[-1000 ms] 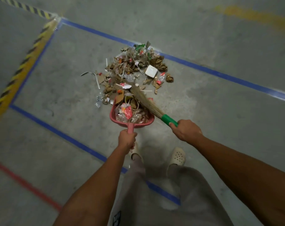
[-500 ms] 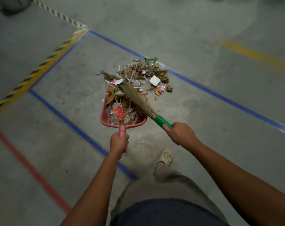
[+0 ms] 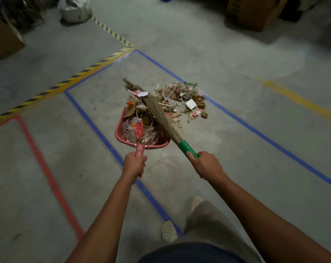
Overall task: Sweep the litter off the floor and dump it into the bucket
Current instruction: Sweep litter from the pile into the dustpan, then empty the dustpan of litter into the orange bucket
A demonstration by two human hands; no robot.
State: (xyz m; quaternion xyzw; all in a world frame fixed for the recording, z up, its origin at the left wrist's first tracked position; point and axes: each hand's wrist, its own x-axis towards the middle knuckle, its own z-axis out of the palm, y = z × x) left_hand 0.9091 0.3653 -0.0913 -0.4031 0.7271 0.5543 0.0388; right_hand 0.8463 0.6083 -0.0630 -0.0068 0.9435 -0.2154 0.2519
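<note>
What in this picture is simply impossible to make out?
Head view only:
- Bucket: nowhere in frame.
- Dustpan bottom: buried under its litter and the broom bristles.
- Broom handle's end: inside the right hand.
- Dustpan handle's end: inside the left hand.
- Cardboard box: cut off by the top edge, blurred.
- Floor pile scraps: too small to identify.

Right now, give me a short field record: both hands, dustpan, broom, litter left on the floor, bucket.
dustpan: pink, heaped full
broom: bristles lie across the load
left hand: grips the dustpan handle
right hand: grips the broom's green handle
floor litter: a pile lies beside the blue tape
bucket: not in view
</note>
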